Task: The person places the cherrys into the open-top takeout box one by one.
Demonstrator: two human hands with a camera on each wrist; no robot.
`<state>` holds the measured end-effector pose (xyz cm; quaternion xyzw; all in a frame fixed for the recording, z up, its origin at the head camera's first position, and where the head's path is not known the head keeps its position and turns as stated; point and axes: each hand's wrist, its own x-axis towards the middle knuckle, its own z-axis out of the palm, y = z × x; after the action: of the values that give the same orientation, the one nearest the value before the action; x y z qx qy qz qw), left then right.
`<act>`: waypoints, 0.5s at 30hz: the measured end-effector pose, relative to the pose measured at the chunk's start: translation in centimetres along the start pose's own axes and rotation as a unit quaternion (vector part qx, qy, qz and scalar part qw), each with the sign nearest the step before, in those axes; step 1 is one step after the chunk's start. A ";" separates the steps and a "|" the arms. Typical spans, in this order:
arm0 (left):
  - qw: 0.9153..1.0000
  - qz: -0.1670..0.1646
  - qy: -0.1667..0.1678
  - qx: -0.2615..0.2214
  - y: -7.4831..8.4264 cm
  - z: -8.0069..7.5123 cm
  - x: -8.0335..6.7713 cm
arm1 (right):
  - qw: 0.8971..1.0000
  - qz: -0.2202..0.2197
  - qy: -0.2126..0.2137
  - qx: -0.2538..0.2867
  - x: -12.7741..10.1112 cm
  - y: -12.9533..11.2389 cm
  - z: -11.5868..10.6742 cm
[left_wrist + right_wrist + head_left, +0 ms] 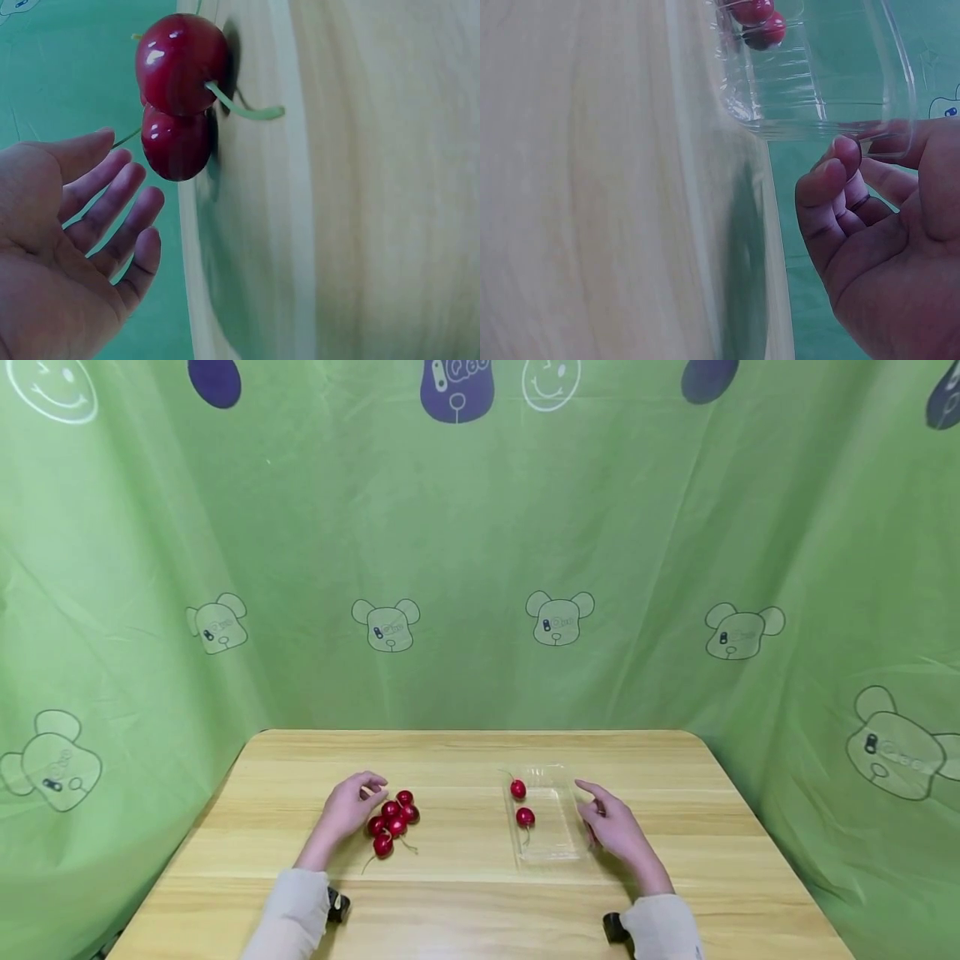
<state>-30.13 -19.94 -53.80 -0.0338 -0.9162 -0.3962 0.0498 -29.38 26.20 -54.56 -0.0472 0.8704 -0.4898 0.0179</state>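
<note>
On the desk (465,860), the left hand (347,808) rests relaxed and empty beside the cherries (392,821), small, smooth fruit probably easiest to pinch by the stem, while the right hand (617,827), fingers loose, touches the light, flimsy-looking clear tray (562,835).

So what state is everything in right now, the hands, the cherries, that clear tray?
left hand: open, fingers relaxed, beside the loose cherries, holding nothing.
right hand: open, at the tray's right edge; contact unclear.
loose cherries: heaped on the table, stems on.
clear tray: upright, lidless, mostly unfilled.
cherries in the tray: two, lying apart.
</note>
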 end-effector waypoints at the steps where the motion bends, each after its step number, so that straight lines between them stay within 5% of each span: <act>1: 1.000 -0.002 -0.002 -0.001 0.0 0.0 0.0 | 1.000 0.000 0.001 0.000 0.0 0.0 0.0; 15: 1.000 -0.016 0.009 -0.003 -0.2 0.5 -0.1 | 1.000 0.001 0.004 -0.004 0.1 0.0 0.1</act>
<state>-30.12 -19.72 -54.25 -0.0160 -0.9151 -0.3996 0.0518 -29.45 26.12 -54.61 -0.0442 0.8727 -0.4861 0.0144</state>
